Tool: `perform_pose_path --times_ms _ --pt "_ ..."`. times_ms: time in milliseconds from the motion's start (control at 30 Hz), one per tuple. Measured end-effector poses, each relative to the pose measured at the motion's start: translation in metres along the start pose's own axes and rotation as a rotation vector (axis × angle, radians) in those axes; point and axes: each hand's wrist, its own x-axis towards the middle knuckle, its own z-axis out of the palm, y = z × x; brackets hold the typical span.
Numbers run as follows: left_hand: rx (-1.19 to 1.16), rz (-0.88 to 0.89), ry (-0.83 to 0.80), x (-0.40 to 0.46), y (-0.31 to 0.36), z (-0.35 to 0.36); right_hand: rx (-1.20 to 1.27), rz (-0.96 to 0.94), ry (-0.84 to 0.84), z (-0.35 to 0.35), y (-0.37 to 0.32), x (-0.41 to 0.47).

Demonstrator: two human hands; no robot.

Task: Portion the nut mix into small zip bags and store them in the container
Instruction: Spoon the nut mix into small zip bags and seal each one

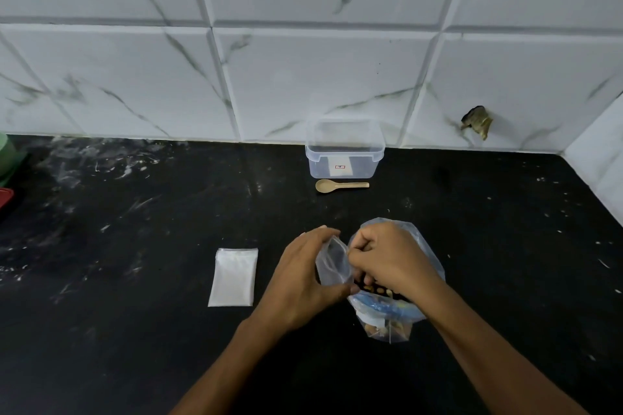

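My right-hand fingers [365, 251] curl, pinching the small clear zip bag [332, 263] at its mouth; my left hand [303, 276] grips its other side. Beneath: the large clear plastic bag of nut mix [387, 317]. Far beyond: the clear plastic container [345, 158].

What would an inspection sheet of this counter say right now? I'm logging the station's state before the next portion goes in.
Surface: black countertop, streaked with white marks.
Job's things: small zip bag held open; big nut mix bag under the hands; lidless clear container by the wall; wooden spoon in front of it; stack of flat zip bags lying left.
Clutter: green and red items at the left edge, cut off.
Hands: left hand holds the small bag; right hand, fingers curled, pinches its mouth.
Cables: nothing seen.
Surroundings: marble-look tiled wall with a chipped hole.
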Motion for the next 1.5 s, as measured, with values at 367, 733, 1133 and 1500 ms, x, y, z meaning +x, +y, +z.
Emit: perform_pose_path --times_ms 367,733,1133,1500 --pt "-0.201 -0.074 0.075 0.010 -0.014 -0.002 0.056 -0.029 -0.197 -0.017 -0.005 0.036" --pt "-0.328 -0.174 0.159 0.021 -0.041 -0.008 -0.427 -0.175 0.226 -0.022 0.016 0.198" --pt "-0.407 -0.230 0.140 0.023 -0.050 -0.004 -1.000 -0.258 0.127 0.006 0.033 0.248" --pt "-0.385 -0.122 0.159 0.013 -0.033 -0.011 -0.726 -0.379 0.341 -0.047 0.022 0.161"
